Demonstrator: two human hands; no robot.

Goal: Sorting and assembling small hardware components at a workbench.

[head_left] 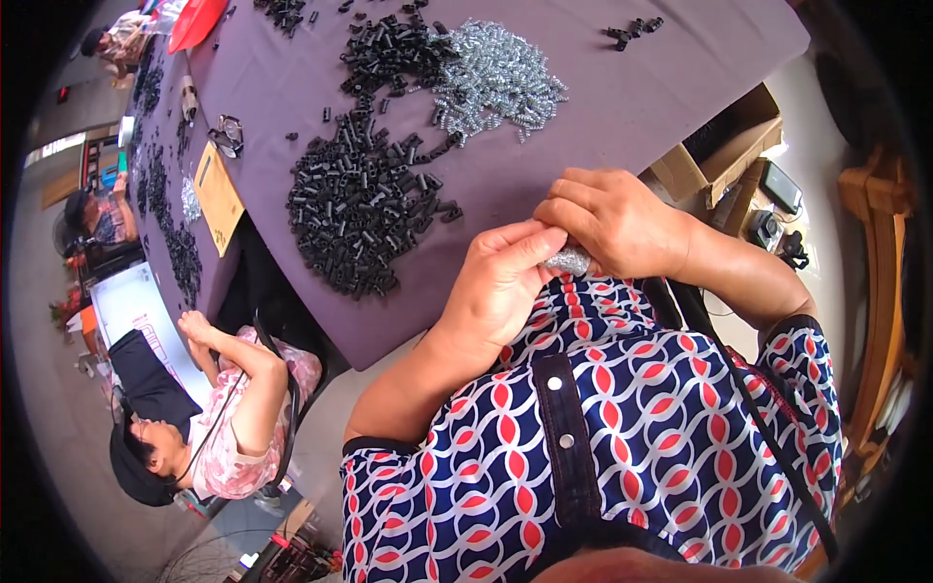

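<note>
Both hands meet at the near edge of the table, close to my chest. My left hand (501,282) is closed in a pinch, thumb and fingertips against the right hand; whatever lies between them is hidden. Curled fingers close my right hand (617,219) around a silvery clump (567,259), which looks like small metal springs and shows below the fingers. Farther out on the table lies a pile of silver coil springs (501,78). Left of my hands spreads a heap of short black tubular pieces (355,209), with another black pile (394,58) beyond it.
A purple-grey cloth covers the table (641,107). A few black pieces (634,34) lie at its far right. An open cardboard box (724,146) stands beyond the right edge. At left sits a co-worker (238,418), near a yellow envelope (220,199) and glasses (228,136).
</note>
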